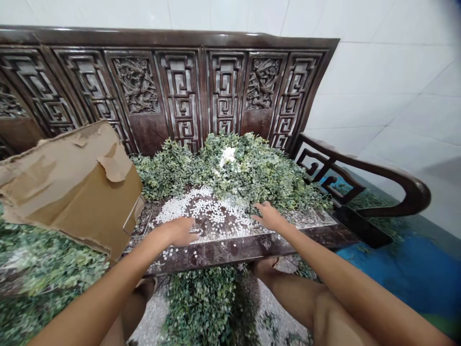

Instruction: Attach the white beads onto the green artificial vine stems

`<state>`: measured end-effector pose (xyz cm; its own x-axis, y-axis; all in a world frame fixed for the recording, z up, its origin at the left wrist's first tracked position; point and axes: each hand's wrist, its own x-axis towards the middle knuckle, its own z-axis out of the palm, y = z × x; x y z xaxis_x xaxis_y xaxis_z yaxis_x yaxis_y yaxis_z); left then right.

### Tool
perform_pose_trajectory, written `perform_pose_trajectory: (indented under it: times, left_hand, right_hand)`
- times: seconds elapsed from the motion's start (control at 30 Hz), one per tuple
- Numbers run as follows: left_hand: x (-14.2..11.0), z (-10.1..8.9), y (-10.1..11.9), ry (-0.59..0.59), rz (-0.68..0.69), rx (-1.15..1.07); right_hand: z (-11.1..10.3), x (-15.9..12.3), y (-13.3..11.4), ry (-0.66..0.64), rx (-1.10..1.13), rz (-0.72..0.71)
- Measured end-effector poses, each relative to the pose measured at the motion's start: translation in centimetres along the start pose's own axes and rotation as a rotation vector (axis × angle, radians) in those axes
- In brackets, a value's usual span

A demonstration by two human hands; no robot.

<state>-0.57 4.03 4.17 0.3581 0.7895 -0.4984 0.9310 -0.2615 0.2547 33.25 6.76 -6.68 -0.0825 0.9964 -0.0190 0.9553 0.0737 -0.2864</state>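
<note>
Small white round pieces (212,209) lie scattered in a wide patch over the dark wooden bench seat (262,244). My left hand (181,231) is low over the patch's front left part, its fingers apart and pointing right, with nothing visible in them. At the patch's right side my right hand (269,217) reaches in with spread fingertips, close to the edge of a heap of artificial green leaf sprigs (266,173). Whether its fingertips touch the leaves or the white pieces I cannot tell. A white clump (227,156) of similar pieces rests on top of the heap.
A torn cardboard piece (75,192) leans at the left. The carved backrest (139,86) rises behind the heap, and a curved armrest (406,192) stands at the right beside a black phone-like slab (363,226). More leaf sprigs (201,302) lie below, between my legs.
</note>
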Motion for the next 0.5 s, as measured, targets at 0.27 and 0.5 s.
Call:
perform_pose_trajectory:
  times: [0.27,0.5]
  left_hand:
    - [-0.3,1.0,-0.6,0.059,0.027,-0.053]
    - [0.4,1.9,0.4,0.236,0.113,-0.128]
  right_hand:
    - [-0.7,1.2,-1.3,0.058,0.106,-0.102]
    - [-2.8,1.2,-4.6,0.138,0.315,-0.087]
